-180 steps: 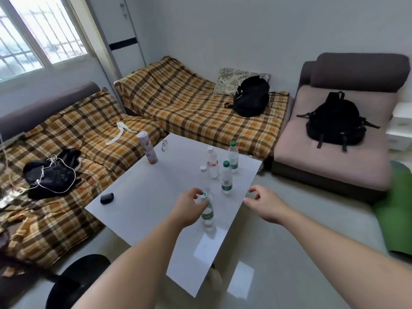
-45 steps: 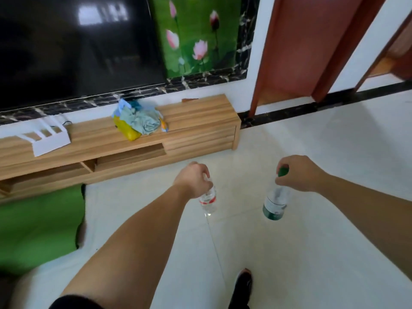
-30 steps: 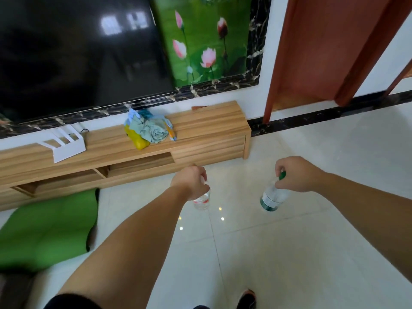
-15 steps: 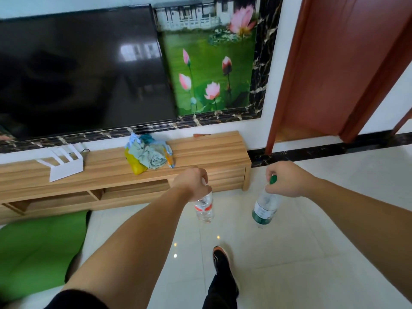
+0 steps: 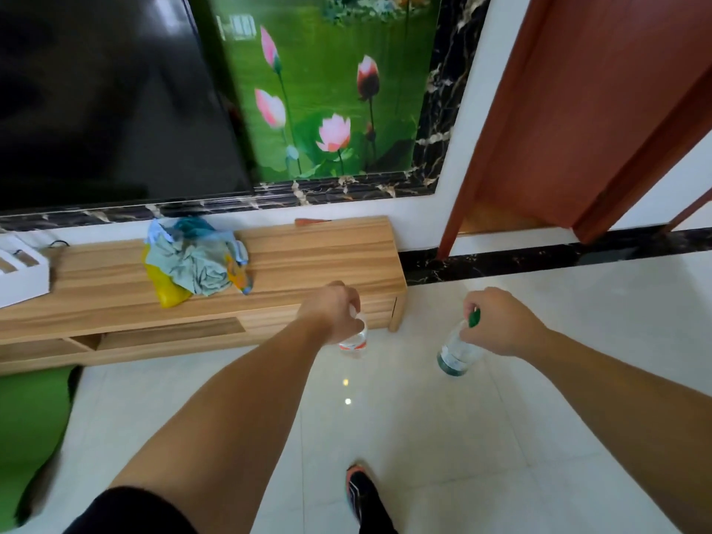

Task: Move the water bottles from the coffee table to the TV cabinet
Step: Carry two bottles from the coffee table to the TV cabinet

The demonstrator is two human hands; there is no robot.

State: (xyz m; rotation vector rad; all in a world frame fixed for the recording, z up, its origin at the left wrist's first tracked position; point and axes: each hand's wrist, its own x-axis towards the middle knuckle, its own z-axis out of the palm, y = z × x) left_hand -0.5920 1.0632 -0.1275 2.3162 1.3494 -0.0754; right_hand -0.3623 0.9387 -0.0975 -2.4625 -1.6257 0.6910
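Your left hand [image 5: 333, 312] grips a red-label bottle [image 5: 353, 341], your right hand [image 5: 499, 321] a green-cap bottle [image 5: 458, 350], both by the neck near the TV cabinet [image 5: 308, 256].

TV cabinet [image 5: 319, 252] top bare right of cloth pile [image 5: 196, 260].

Both arms out front, forearms bare. Left hand [image 5: 334, 312] fisted knuckles-up around a bottle top; right hand [image 5: 497, 321] likewise, level with it.

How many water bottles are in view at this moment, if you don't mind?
2. One with a red label hangs from the left hand; one with a green cap and label hangs from the right hand. None stands on the TV cabinet.
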